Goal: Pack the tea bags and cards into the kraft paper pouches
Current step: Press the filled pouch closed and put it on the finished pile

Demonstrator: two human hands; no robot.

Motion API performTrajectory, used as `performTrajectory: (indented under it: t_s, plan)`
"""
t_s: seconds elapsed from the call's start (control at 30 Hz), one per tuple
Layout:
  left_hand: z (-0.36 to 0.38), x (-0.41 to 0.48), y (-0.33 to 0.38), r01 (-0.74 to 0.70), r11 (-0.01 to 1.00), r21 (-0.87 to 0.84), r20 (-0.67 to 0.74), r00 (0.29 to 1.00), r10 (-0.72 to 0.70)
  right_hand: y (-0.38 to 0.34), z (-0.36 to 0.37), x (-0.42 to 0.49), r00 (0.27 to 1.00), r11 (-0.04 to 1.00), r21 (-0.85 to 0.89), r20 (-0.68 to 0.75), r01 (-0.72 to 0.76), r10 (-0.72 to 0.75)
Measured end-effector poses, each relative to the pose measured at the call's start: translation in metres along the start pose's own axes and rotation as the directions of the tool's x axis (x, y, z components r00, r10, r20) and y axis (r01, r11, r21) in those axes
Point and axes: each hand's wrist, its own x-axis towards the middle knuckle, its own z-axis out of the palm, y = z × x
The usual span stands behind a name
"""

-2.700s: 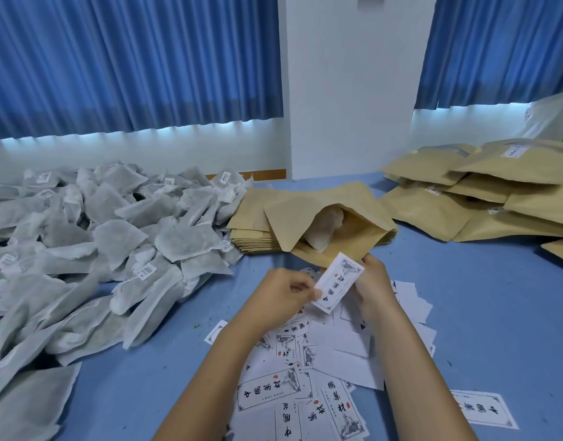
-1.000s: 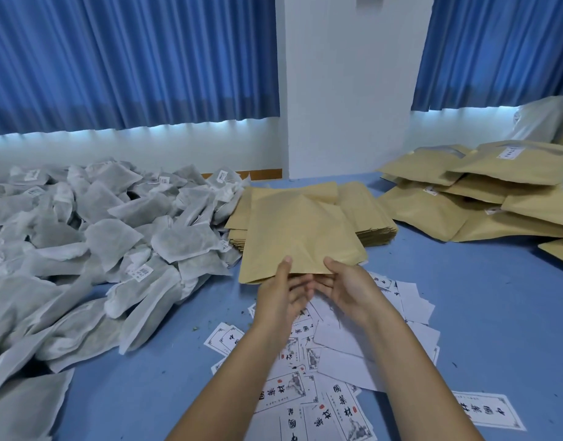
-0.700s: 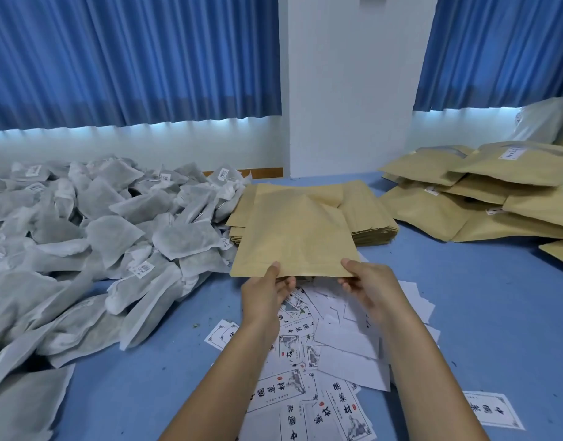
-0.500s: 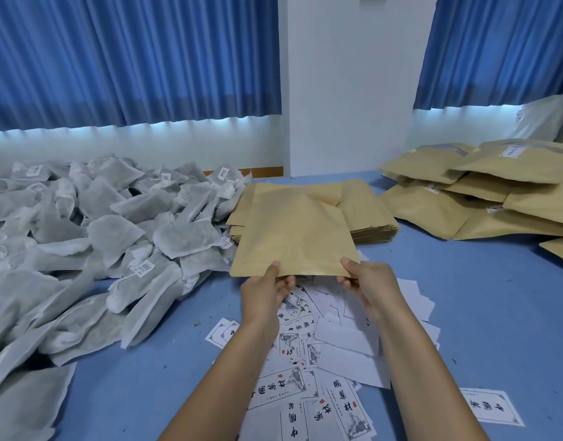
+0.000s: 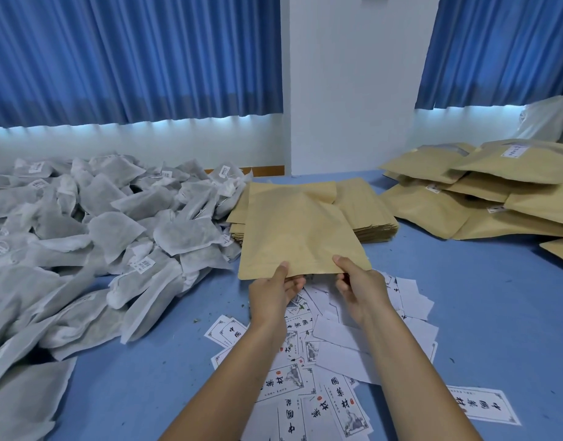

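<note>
Both hands hold one kraft paper pouch by its near edge, flat and level above the table. My left hand pinches the edge left of centre, my right hand right of centre. The pouch bulges slightly; its contents are hidden. Under and behind it lies a stack of flat empty pouches. Printed white cards are scattered on the blue table beneath my forearms. A large heap of white mesh tea bags covers the left side.
A pile of filled kraft pouches with small labels lies at the right back. A single card lies apart at the lower right. A white pillar and blue curtains stand behind the table.
Earlier my hands held a card at the open pouch with a tea bag inside. Since then the pouch lies flat, gripped by its near edge; in the last half second it barely moved.
</note>
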Motion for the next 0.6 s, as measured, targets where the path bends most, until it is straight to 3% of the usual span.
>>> performTrajectory:
  t_s: [0.13,0.33,0.43,0.6]
  plan:
    - [-0.0003,-0.0013,-0.0006,-0.005,1.000,-0.021,0.000,1.000,0.005,0.0061,0.0077,-0.0047,0.998,1.000,0.017,0.061,-0.024,0.023]
    - [0.0006,-0.0027,-0.0008,0.013,1.000,0.007,0.024,1.000,-0.013,0.0051,0.0064,-0.0025,1.000,1.000,-0.001,0.019,-0.003,0.003]
    - [0.0006,-0.0028,-0.0005,0.013,1.000,-0.002,0.022,1.000,-0.013,0.0077,0.0087,-0.0039,0.996,0.999,0.029,0.092,-0.023,0.021]
    - [-0.0006,-0.0033,-0.0006,0.022,0.999,0.027,0.033,0.999,-0.022,0.0082,0.0107,-0.0014,0.994,0.999,-0.010,0.107,0.033,-0.032]
